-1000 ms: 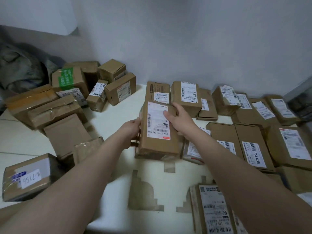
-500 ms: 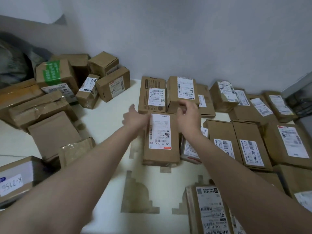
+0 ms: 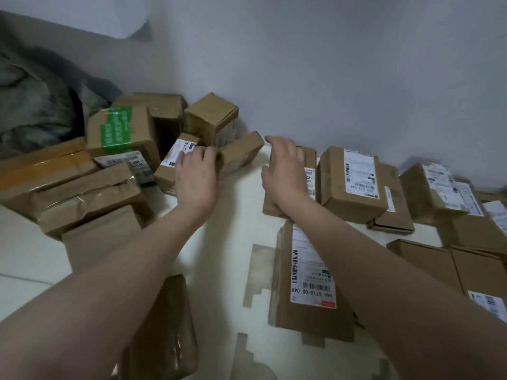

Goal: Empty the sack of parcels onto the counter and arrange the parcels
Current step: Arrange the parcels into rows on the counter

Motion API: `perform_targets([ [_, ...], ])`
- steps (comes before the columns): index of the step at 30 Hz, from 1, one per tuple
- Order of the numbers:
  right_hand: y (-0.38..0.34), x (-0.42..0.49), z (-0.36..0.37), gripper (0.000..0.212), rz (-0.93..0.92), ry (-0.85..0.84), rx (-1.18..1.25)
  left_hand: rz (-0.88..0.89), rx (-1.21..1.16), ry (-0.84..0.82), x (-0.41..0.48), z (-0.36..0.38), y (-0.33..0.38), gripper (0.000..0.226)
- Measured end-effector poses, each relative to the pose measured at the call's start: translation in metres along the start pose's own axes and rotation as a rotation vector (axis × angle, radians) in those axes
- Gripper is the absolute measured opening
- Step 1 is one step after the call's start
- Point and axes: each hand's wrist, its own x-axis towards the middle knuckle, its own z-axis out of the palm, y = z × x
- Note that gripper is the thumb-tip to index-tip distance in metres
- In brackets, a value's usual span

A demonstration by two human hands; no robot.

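Note:
Brown cardboard parcels cover the white counter [image 3: 233,229]. My left hand [image 3: 197,179] reaches to the back left pile, and its fingers lie on the left end of a flat brown parcel [image 3: 241,150], beside a small labelled parcel [image 3: 175,157]. My right hand [image 3: 285,168] hovers with relaxed, spread fingers over a labelled parcel [image 3: 311,171] in the back row. A long parcel with a white barcode label [image 3: 310,281] lies flat under my right forearm. The crumpled grey-green sack [image 3: 33,105] lies at the far left.
A box with green tape [image 3: 120,130] and a cube-shaped box [image 3: 211,116] stand in the back left pile against the wall. Taped flat parcels [image 3: 87,198] lie at the left. Rows of labelled parcels [image 3: 354,182] fill the right side. Another parcel [image 3: 167,330] lies near the front.
Both hands have let go of the long labelled parcel, which now lies flat. My left hand moved up and left to the back pile, and my right hand moved toward the back row.

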Motion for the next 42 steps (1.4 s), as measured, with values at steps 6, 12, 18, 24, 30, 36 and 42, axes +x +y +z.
perform_targets([
  [6, 0.008, 0.014, 0.003, 0.061, -0.108, -0.2, -0.163, 0.302, -0.454, 0.099, -0.004, -0.018, 0.002, 0.037],
  [12, 0.015, 0.006, -0.016, 0.039, 0.246, -0.01, 0.203, -0.265, -0.64, 0.33, 0.03, -0.019, 0.015, 0.059],
  [18, 0.024, 0.006, -0.012, 0.038, 0.612, -0.122, 0.373, -0.481, -0.368, -0.038, 0.073, 0.006, 0.002, 0.118],
  [24, 0.017, 0.02, 0.011, 0.025, 0.673, -0.055, 0.357, -0.379, -0.373, 0.083, 0.073, 0.01, 0.006, 0.091],
  [30, 0.024, 0.019, 0.017, 0.027, 0.727, 0.005, 0.321, -0.344, -0.49, -0.126, 0.086, 0.0, 0.0, 0.063],
  [36, 0.023, 0.022, 0.027, 0.026, 0.667, -0.055, 0.311, -0.349, -0.234, -0.093, 0.09, 0.008, -0.004, 0.054],
  [42, 0.009, 0.021, 0.044, 0.028, 0.407, -0.19, -0.041, -0.148, -0.083, -0.22, 0.075, 0.015, -0.003, 0.039],
])
